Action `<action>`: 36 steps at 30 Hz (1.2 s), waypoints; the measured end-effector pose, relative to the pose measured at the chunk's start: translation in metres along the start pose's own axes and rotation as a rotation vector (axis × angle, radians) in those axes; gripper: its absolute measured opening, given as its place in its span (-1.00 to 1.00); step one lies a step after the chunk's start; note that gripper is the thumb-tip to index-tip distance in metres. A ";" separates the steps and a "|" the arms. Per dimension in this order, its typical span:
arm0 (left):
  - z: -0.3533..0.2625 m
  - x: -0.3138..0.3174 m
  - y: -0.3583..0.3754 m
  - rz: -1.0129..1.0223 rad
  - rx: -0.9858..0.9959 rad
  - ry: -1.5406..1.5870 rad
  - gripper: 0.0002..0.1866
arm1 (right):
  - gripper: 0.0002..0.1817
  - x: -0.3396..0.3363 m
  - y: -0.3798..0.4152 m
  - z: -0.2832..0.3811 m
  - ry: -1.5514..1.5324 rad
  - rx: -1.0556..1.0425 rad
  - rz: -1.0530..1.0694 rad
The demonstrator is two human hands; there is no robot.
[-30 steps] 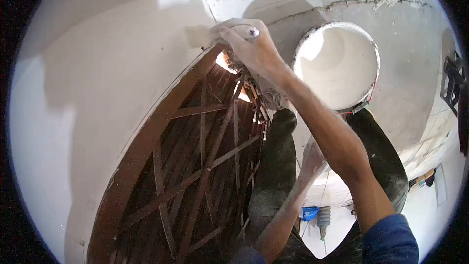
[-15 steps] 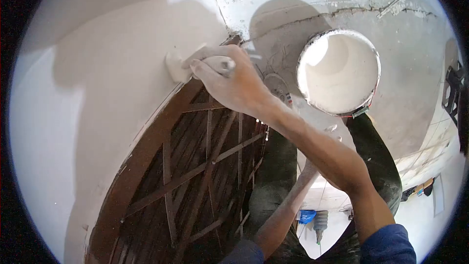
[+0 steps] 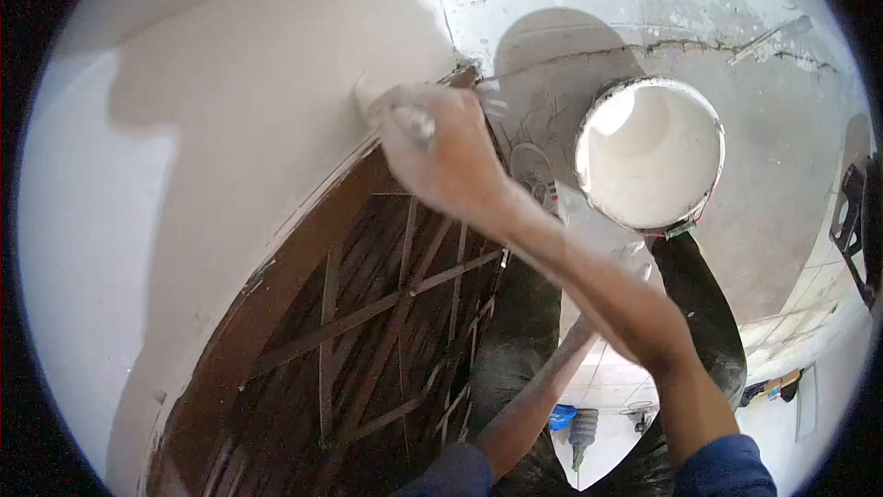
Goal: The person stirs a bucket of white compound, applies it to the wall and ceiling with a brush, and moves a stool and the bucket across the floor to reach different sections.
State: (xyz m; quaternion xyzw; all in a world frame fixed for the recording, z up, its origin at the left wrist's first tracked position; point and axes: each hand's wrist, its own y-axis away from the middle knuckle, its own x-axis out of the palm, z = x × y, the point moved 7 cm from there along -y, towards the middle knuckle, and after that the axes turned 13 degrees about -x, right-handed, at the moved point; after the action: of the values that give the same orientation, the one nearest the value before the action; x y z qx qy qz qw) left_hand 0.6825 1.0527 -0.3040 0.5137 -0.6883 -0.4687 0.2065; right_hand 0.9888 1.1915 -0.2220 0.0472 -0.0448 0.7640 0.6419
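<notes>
The off-white wall [image 3: 258,74] takes up most of my left side, smooth and pale, with a broad soft shadow across it. Against it runs a dark brown lattice panel [image 3: 368,318], its thick curved-looking border edged with a ragged white line and its strips crossing on the slant. To the right spreads the grey floor [image 3: 763,148], scuffed and blotched with white toward the top. My dark trousers [image 3: 520,331] show on both sides of my arms, dusted with pale marks.

Beyond my right forearm the paint bucket [image 3: 581,143] stands on the floor, round and seen from above. Its rim is crusted in white and dark smears, a bright patch of light sits inside on the left, and the contents are creamy white. My right hand [image 3: 446,143], whitened and blurred, has its fingers wrapped around the paintbrush. My left hand [image 3: 644,262] is partly hidden behind that forearm, below the bucket; I can't tell what its fingers are doing.

The paintbrush [image 3: 366,100] is at the wall just beside the panel's upper border: pale all over, coated whitish, its blunt handle end poking from my fist.
</notes>
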 end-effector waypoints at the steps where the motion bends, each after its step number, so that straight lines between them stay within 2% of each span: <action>1: -0.004 -0.001 -0.001 -0.005 -0.014 0.005 -0.50 | -0.87 0.002 0.005 0.023 -0.038 -0.123 -0.105; 2: -0.010 0.001 -0.002 -0.009 -0.036 0.014 -0.50 | -0.88 0.000 0.012 0.046 -0.071 -0.245 -0.214; 5: -0.025 0.000 -0.007 -0.002 -0.118 0.049 -0.50 | -0.88 -0.011 0.013 0.092 -0.254 -0.127 -0.142; 6: -0.029 -0.001 -0.008 0.056 -0.162 0.036 -0.51 | -0.88 -0.015 0.012 0.092 -0.312 -0.140 -0.155; 8: -0.028 -0.001 -0.010 0.042 -0.132 0.023 -0.51 | -0.88 -0.033 0.013 0.087 -0.434 -0.167 -0.165; 9: -0.027 -0.001 -0.011 0.034 -0.107 0.020 -0.51 | -0.83 -0.046 0.009 0.080 -0.333 -0.137 -0.106; 10: -0.025 -0.001 -0.012 0.023 -0.097 0.021 -0.51 | -0.78 -0.054 0.007 0.066 -0.374 0.042 -0.110; 11: -0.026 -0.001 -0.013 0.015 -0.090 0.022 -0.51 | -0.78 -0.057 0.004 0.047 -0.270 0.114 -0.120; 13: -0.028 0.001 -0.012 0.001 -0.083 0.023 -0.51 | -0.82 -0.053 -0.008 0.032 0.008 -0.012 -0.113; 16: -0.025 0.005 -0.013 -0.010 -0.070 0.025 -0.52 | -0.86 -0.011 -0.006 0.015 -0.085 0.007 -0.006; 19: -0.025 0.006 -0.013 -0.031 -0.062 0.036 -0.52 | -0.87 0.003 -0.003 0.064 0.029 -0.185 -0.111; 21: -0.025 0.007 -0.013 -0.039 -0.057 0.040 -0.52 | -0.86 0.010 0.001 0.088 -0.154 -0.148 -0.094; 23: -0.029 0.012 -0.014 -0.039 -0.051 0.046 -0.53 | -0.86 0.004 -0.002 0.136 -0.194 -0.224 -0.091; 28: -0.040 0.008 -0.022 -0.037 -0.056 0.030 -0.53 | -0.88 0.012 0.005 0.207 -0.543 0.011 -0.056; 31: -0.047 0.005 -0.024 -0.034 -0.060 0.017 -0.53 | -0.87 0.005 0.006 0.228 -0.670 -0.084 -0.130; 33: -0.052 0.006 -0.026 -0.035 -0.053 0.017 -0.54 | -0.87 -0.012 0.005 0.221 -0.594 -0.211 -0.118; 36: -0.054 0.005 -0.032 -0.056 -0.037 0.025 -0.54 | -0.94 -0.048 0.000 0.170 -0.362 -0.081 -0.040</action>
State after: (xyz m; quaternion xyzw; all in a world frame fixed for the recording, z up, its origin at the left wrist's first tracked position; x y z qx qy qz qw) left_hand 0.7381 1.0234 -0.3065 0.5346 -0.6623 -0.4805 0.2112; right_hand 0.9992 1.1224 -0.0598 0.1586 -0.1894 0.7278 0.6398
